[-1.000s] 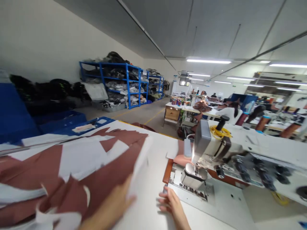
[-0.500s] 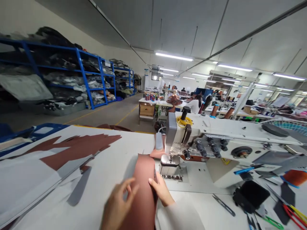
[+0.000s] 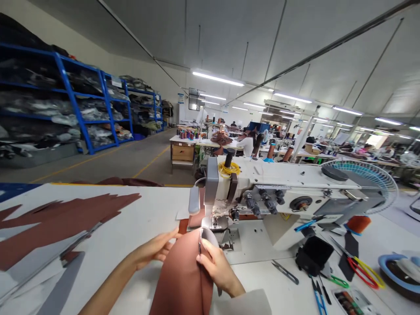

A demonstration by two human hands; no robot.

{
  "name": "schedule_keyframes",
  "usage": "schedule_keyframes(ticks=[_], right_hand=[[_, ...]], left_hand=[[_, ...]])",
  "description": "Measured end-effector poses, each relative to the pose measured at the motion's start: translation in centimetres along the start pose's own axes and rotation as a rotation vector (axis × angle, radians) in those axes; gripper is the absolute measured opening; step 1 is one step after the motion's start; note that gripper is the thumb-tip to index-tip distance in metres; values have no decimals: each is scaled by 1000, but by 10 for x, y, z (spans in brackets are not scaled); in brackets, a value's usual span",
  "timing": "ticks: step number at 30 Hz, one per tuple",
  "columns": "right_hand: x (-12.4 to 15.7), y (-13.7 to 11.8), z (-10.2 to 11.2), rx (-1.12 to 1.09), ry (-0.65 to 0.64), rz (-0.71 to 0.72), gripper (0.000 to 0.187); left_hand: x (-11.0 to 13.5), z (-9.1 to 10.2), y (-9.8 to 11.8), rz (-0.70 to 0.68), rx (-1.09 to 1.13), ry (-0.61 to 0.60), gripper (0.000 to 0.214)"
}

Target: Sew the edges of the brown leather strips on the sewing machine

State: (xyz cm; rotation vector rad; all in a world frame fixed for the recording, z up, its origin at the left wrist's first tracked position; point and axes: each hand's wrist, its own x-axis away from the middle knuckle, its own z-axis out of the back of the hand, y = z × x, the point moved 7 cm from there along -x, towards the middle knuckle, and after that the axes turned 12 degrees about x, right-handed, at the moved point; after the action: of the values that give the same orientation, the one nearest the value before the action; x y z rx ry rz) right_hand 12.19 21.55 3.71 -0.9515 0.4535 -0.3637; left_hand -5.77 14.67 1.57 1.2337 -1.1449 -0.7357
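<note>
Two hands on a curved brown panel (image 3: 180, 278) over the white table (image 3: 160, 208).
The left hand (image 3: 154, 249) lies open against its side; the right hand (image 3: 216, 267) pinches its folded edge, just before the presser foot (image 3: 215, 222) of the sewing machine (image 3: 262, 186).

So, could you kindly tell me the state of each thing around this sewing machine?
Left hand: open, fingers against the brown panel.
Right hand: pinching the panel's edge.
Brown panel: curved, held in both hands.
Thread snips: lying shut.
Yellow cord: coiled on the machine.
</note>
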Motion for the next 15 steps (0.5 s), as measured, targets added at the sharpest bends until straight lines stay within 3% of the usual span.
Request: schedule_keyframes(ticks=[2, 3, 5, 8, 11, 15], right_hand=[[0, 0, 5, -82, -2, 13, 31], [-1, -1, 6, -146, 3, 33, 30], [-4, -2, 6, -291, 23, 68, 34], [-10, 9, 5, -398, 90, 43, 43], [-9, 32, 6, -378, 217, -59, 44], [-2, 52, 8, -297, 279, -107, 41]], left_hand=[[7, -11, 6, -125, 103, -85, 72], [11, -12, 14, -234, 142, -64, 74], [20, -10, 37, -497, 91, 70, 77], [24, -17, 65, -762, -292, 258, 64], [10, -37, 69, -884, -632, 374, 50], [5, -62, 54, -958, -828, 663, 33]])
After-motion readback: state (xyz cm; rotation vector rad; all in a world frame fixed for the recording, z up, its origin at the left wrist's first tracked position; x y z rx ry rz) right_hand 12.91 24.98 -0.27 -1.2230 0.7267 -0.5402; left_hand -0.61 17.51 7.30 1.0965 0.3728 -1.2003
